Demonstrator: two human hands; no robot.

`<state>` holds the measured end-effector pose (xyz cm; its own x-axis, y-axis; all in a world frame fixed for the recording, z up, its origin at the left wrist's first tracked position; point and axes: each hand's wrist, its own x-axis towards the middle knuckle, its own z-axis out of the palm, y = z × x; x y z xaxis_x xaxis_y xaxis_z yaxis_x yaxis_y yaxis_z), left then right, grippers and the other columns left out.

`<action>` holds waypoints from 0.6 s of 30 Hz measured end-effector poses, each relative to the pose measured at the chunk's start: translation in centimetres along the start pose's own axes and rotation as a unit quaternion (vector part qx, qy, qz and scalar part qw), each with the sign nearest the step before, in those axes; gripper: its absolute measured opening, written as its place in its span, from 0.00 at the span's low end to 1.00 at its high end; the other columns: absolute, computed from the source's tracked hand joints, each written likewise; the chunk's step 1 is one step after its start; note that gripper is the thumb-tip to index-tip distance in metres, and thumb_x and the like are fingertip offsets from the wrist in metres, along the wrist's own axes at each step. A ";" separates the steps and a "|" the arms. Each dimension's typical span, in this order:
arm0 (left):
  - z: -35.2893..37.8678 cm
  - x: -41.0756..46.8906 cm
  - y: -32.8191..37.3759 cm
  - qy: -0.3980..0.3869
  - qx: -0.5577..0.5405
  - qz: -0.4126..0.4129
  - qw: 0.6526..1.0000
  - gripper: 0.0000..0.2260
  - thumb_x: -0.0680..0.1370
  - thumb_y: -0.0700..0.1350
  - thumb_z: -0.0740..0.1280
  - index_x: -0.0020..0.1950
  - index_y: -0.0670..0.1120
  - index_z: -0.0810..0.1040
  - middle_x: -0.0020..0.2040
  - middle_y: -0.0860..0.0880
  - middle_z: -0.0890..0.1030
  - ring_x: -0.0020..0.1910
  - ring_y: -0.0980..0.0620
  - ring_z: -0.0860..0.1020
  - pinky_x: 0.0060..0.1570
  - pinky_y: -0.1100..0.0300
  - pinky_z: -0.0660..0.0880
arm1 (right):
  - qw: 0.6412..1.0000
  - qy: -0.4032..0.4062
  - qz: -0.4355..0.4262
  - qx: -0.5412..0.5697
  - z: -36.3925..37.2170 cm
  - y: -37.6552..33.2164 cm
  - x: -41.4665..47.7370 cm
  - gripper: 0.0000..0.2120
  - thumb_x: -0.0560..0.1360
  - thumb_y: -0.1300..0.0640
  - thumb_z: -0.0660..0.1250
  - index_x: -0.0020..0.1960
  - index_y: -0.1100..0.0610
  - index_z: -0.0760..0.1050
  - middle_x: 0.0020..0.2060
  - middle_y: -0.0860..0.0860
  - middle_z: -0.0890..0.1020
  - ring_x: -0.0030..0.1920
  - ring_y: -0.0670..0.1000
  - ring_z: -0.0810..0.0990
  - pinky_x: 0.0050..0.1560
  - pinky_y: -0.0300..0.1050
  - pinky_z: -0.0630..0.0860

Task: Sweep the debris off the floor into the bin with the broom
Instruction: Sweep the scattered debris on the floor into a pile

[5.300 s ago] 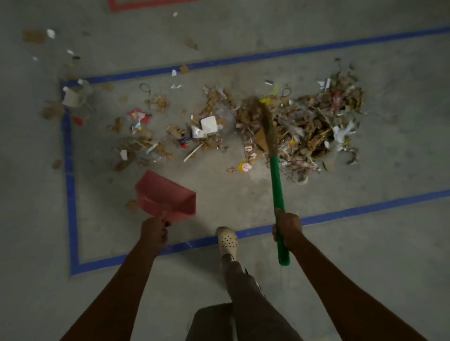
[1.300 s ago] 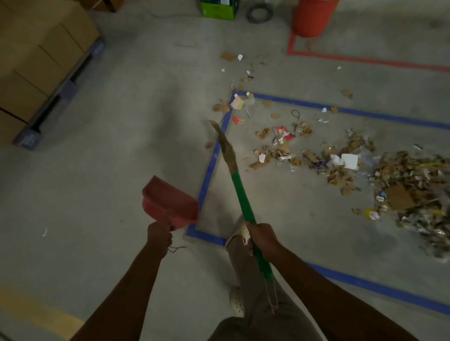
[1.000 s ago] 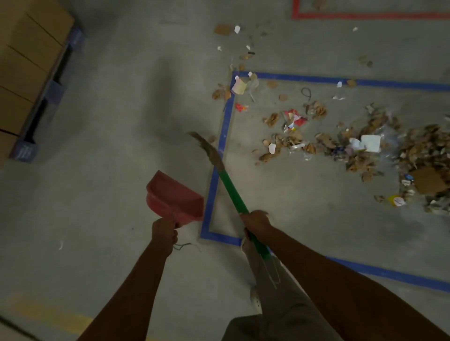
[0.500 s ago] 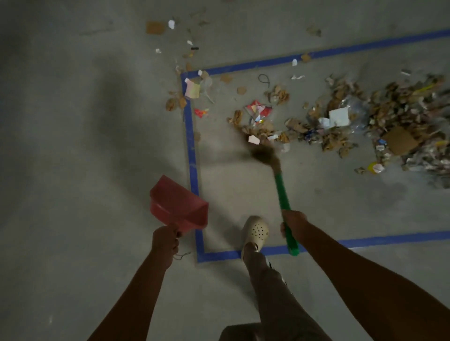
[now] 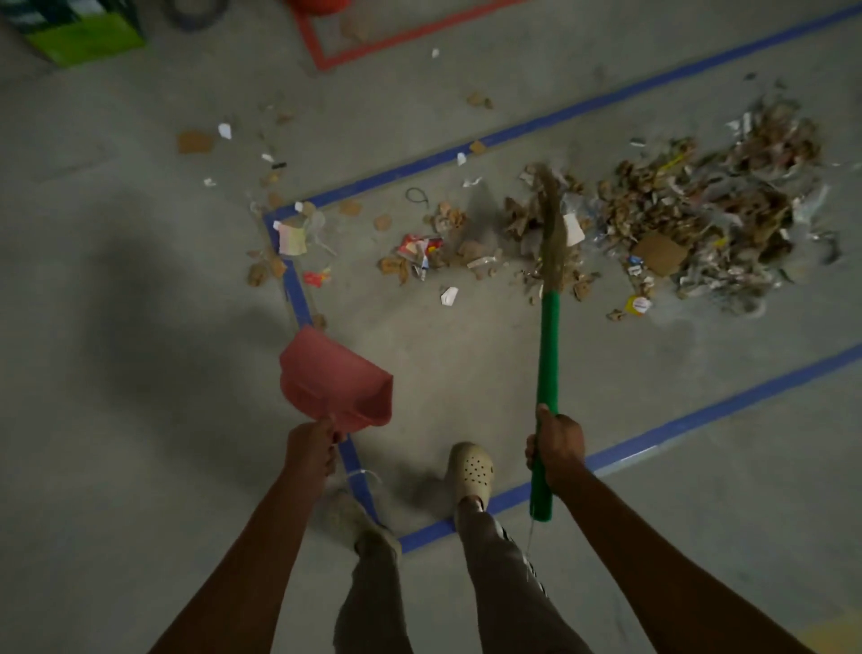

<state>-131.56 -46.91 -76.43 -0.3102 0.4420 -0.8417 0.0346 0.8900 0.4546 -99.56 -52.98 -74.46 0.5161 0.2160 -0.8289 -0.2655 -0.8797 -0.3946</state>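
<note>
Sweeping: the right hand (image 5: 557, 448) holds the broom (image 5: 546, 355), the left hand (image 5: 312, 443) a red dustpan (image 5: 333, 378).
Right fingers curl round the green handle near its lower end. The bristles reach into the debris (image 5: 699, 219) on the floor (image 5: 140, 420), at the left edge of the big heap, inside the blue tape (image 5: 699, 411) rectangle. The left hand grips the dustpan's handle, with the pan over the tape's left line. Smaller scraps lie left of the bristles and past the tape corner. A pale shoe (image 5: 471, 471) stands between the hands. An orange sliver, seemingly the bin (image 5: 319, 3), shows at the top edge by red tape (image 5: 373, 46).
</note>
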 end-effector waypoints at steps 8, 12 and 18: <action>-4.2 3.6 3.2 -0.027 0.069 0.023 0.997 0.18 0.80 0.49 0.66 0.35 0.40 0.75 0.33 0.42 0.74 0.19 0.54 0.64 0.25 0.63 0.60 | 0.997 0.009 -0.030 -0.066 5.5 0.2 -4.5 0.14 0.83 0.49 0.59 0.53 0.60 0.73 0.37 0.56 0.78 0.29 0.50 0.76 0.28 0.43 0.75; -8.8 6.1 4.3 -0.025 0.055 0.024 0.998 0.21 0.79 0.54 0.69 0.32 0.42 0.74 0.32 0.43 0.75 0.21 0.52 0.65 0.26 0.62 0.61 | 0.992 -0.016 -0.044 -0.113 10.3 1.4 -7.7 0.14 0.83 0.49 0.59 0.52 0.59 0.74 0.36 0.56 0.78 0.28 0.50 0.75 0.27 0.42 0.74; -17.1 10.3 4.7 0.007 -0.004 0.008 1.000 0.20 0.79 0.53 0.69 0.35 0.41 0.73 0.32 0.43 0.75 0.17 0.56 0.63 0.19 0.68 0.59 | 0.980 -0.083 -0.051 -0.173 19.8 3.6 -12.2 0.14 0.81 0.48 0.62 0.51 0.60 0.75 0.33 0.56 0.78 0.27 0.51 0.77 0.25 0.41 0.74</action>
<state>-150.81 -40.03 -78.00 -0.3221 0.4549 -0.8303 0.0328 0.8818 0.4704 -122.96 -50.37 -73.58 0.3780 0.3514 -0.8565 0.0875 -0.9346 -0.3449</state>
